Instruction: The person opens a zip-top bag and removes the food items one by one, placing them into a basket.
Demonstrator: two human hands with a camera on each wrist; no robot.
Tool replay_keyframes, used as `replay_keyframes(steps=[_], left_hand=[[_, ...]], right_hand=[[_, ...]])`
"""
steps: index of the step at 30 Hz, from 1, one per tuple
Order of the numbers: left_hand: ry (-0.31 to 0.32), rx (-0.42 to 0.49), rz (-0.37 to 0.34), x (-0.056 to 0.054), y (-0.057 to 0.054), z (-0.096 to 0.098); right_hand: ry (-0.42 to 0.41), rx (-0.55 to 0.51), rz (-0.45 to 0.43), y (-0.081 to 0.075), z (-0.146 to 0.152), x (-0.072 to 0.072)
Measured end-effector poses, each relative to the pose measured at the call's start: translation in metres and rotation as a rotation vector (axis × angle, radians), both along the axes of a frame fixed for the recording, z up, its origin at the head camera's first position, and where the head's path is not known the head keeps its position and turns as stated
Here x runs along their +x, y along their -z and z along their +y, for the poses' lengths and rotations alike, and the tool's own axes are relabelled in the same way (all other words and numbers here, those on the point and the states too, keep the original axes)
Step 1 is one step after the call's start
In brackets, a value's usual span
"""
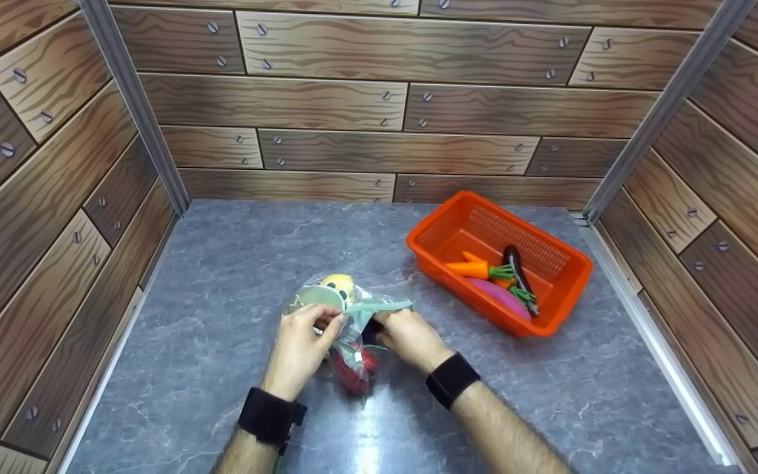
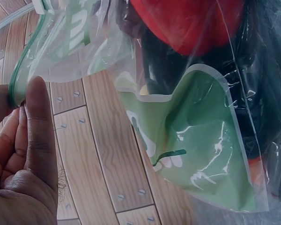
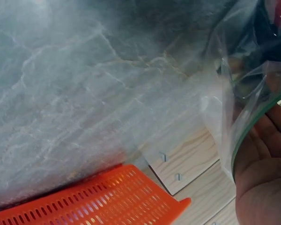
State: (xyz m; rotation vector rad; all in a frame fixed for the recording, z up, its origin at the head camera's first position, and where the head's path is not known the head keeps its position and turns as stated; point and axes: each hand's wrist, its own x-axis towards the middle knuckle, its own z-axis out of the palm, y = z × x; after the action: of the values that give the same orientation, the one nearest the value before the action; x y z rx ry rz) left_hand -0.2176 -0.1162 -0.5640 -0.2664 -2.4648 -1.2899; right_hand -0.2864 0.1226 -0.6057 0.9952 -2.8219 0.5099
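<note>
A clear zip bag [image 2: 206, 131] with green printed panels lies mid-table, its green-edged mouth towards my right. Through the plastic show a red thing [image 2: 189, 23], a dark glossy thing [image 2: 159, 65] and, in the head view, a yellow thing with dark spots [image 1: 339, 283]. My left hand [image 1: 303, 336] pinches the bag's rim between thumb and fingers, plain in the left wrist view. At the mouth, my right hand [image 1: 412, 339] reaches inside with bent fingers, close against the dark thing. Its fingertips are hidden, so whether they grip it cannot be told.
An orange plastic basket [image 1: 435, 266] stands to the right, holding carrots [image 1: 468, 268], an eggplant [image 1: 514, 263] and a purple-pink thing [image 1: 501, 296]. Wood-patterned walls [image 1: 326, 105] enclose the grey marbled tabletop [image 1: 221, 250] at the back and sides.
</note>
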Motion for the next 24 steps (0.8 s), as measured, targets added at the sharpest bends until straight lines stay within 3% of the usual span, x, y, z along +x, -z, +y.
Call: replay_keyframes(steps=[13,24], left_hand=[[0.003,0.008,-0.031,0.0,0.002,0.0],[0.001,0.008,-0.025,0.0,0.003,-0.002]], right_hand=[[0.019,-0.005,0.021,0.012,-0.001,-0.002],[0.052,0.0,0.053,-0.001,0.002,0.005]])
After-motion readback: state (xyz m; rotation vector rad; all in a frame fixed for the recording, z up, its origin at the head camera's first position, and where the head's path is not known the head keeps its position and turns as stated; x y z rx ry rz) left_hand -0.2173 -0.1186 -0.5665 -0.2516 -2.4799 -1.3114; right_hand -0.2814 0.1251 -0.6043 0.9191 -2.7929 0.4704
